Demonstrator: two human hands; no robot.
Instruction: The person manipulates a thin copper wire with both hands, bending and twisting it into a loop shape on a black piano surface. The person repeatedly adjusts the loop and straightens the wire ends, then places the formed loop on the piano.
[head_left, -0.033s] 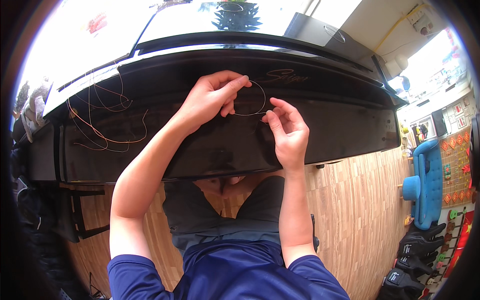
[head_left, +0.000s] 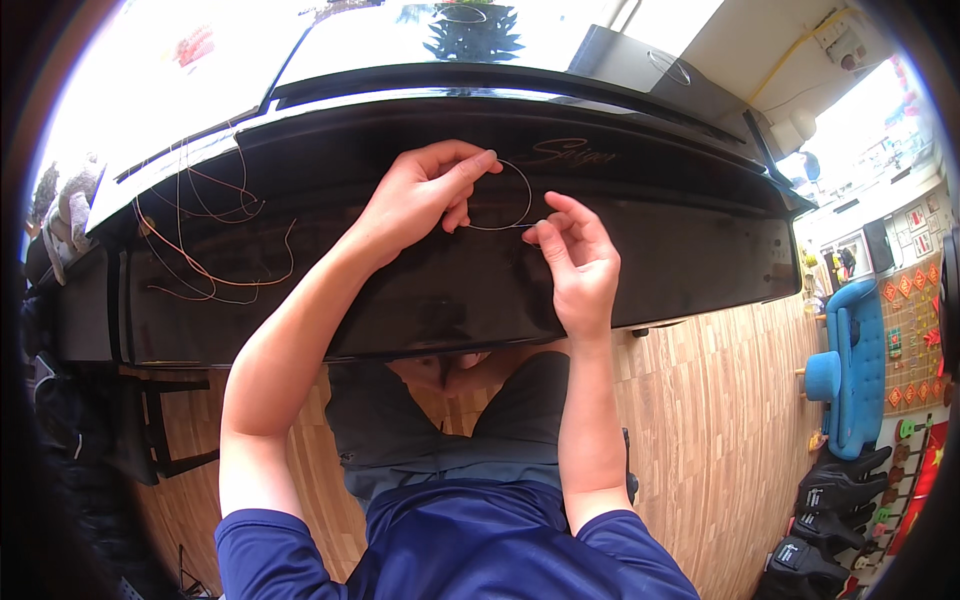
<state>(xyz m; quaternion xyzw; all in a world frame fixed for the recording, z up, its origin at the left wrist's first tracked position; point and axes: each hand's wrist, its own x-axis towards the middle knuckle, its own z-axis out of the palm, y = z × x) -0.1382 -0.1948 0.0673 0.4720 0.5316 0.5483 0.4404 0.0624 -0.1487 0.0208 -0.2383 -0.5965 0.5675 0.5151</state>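
A thin silvery wire [head_left: 530, 193] is bent into a loop above the closed lid of a glossy black piano [head_left: 680, 250]. My left hand [head_left: 430, 195] pinches the loop's far side between thumb and index finger, and its curled lower fingers touch the near side. Where the wire runs to the right, the thumb and fingertips of my right hand [head_left: 575, 260] close on it; the index finger is lifted apart. The wire's very end at those fingertips is too small to make out.
Several loose copper-coloured and silvery wires [head_left: 205, 275] lie tangled on the piano's left part. A grey plush toy [head_left: 78, 205] sits at the far left. Beyond the piano's right end are wooden floor [head_left: 700, 430], a blue sofa [head_left: 855, 370] and black cases [head_left: 825, 520].
My right hand has shifted very slightly, with its index finger a little higher. My left hand and the loop look the same.
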